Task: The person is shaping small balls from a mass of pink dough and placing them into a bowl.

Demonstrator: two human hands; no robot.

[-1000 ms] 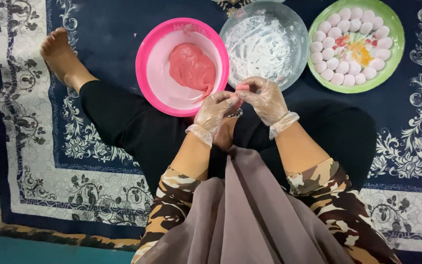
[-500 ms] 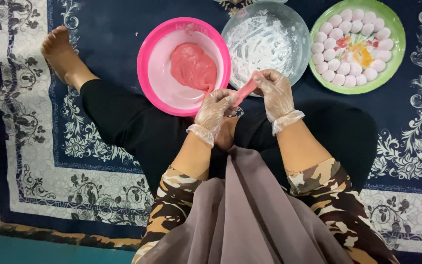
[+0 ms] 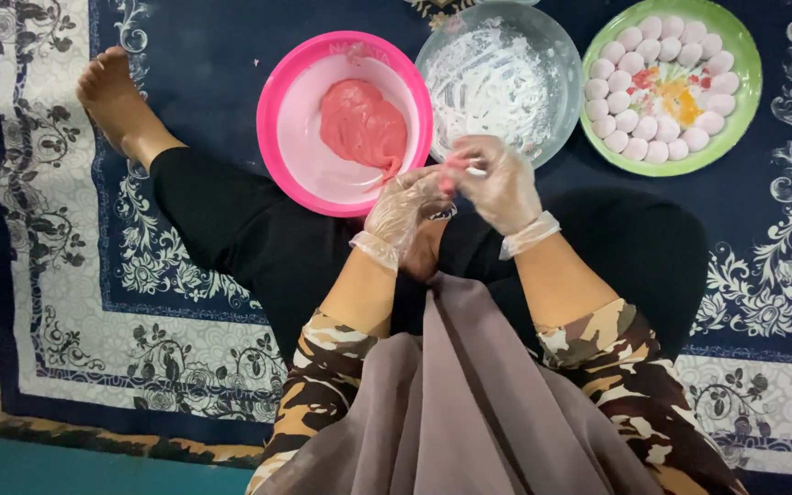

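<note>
A large dark-blue carpet with pale floral borders [image 3: 185, 82] covers the floor, and a person sits on it with legs crossed in black trousers, one bare foot [image 3: 116, 96] reaching toward the carpet's left border. Camouflage sleeves and a grey-brown drape of cloth fill the near edge of the view.

Three dishes stand in a row along the carpet's far edge. On the left is a round pink plastic basin [image 3: 279, 137] holding a lump of pink dough [image 3: 362, 126] against its right wall. Just beside it, touching or nearly so, is a clear glass bowl smeared with white flour [image 3: 497, 73]. Toward the far right corner is a green round plate [image 3: 744, 82], ringed with small pale pinkish-white dough balls [image 3: 618, 124] around a patch of red and yellow decoration.

Both hands wear thin clear plastic gloves and meet over the lap, just in front of the pink basin and the glass bowl. The left hand [image 3: 405, 206] and the right hand [image 3: 504, 183] have their fingertips drawn together on a small piece of pink dough [image 3: 452, 172], pinched between them, with the fingers of each hand curled inward around it.
</note>
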